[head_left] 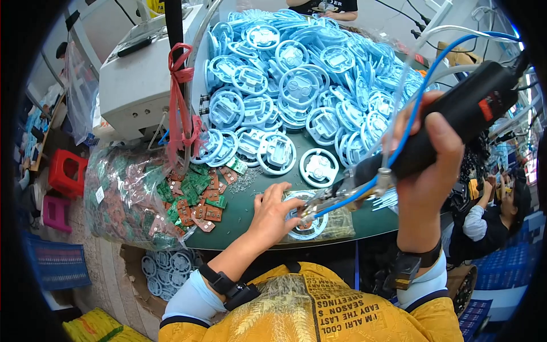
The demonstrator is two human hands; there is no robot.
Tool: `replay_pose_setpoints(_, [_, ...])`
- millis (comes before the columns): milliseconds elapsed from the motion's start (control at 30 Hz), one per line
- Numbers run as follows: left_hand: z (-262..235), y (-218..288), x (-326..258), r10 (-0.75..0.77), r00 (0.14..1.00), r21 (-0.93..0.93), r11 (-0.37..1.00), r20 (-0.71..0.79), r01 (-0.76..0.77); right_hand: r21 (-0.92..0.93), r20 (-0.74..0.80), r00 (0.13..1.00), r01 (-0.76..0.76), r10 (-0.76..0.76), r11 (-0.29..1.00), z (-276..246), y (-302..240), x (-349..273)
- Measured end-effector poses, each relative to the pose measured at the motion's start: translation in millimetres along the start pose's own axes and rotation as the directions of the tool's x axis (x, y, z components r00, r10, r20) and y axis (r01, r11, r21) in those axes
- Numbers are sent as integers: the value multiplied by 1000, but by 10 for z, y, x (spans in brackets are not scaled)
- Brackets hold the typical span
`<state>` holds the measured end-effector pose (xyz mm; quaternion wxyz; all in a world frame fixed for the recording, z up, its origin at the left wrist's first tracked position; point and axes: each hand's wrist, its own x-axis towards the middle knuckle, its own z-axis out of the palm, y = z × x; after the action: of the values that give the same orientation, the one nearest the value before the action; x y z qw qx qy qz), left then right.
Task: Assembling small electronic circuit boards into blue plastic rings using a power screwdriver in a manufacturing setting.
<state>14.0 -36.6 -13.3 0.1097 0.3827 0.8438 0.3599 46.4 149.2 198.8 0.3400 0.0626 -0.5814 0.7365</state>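
A light blue plastic toy steering wheel part (312,232) lies at the table's near edge, on a strip of clear film. My left hand (269,216) steadies it from the left, thumb and fingers pressed to its rim. My right hand (428,158) is wrapped round a black powered screwdriver (456,117) with a blue hose. The tool slants down to the left, and its metal tip meets the wheel part beside my left fingertips. Whether a screw sits under the tip is too small to tell. Another wheel part (319,168) lies face up just beyond.
A high heap of light blue wheel parts (302,85) covers the far table. Left are green and brown circuit boards (196,196), a plastic bag of boards (122,194), loose screws (244,183) and a grey machine (145,85). A box of wheel parts (137,273) stands below.
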Motion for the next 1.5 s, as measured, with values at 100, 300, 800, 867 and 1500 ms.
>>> replay_pose_setpoints(100, [43, 0, -31, -1, 1000, 8, 1000, -13, 1, -62, -1, 996, 92, -92, 994, -130, -196, 134])
replay_pose_setpoints(300, [83, -18, -39, -18, 1000, -51, 999, -8, 18, -342, -5, 985, 160, -172, 926, -240, -313, 263])
replay_pose_setpoints(800, [47, 41, -33, -60, 998, -65, 996, -2, 60, -75, 41, 999, -16, 19, 997, -37, 24, -145])
replay_pose_setpoints(867, [43, 42, -31, -54, 999, -67, 996, -7, 53, -86, 36, 999, -21, 24, 996, -11, 18, -174])
replay_pose_setpoints(1500, [61, 29, -30, -64, 998, -60, 996, 4, 65, -174, 44, 997, -48, 56, 984, -20, 110, -270])
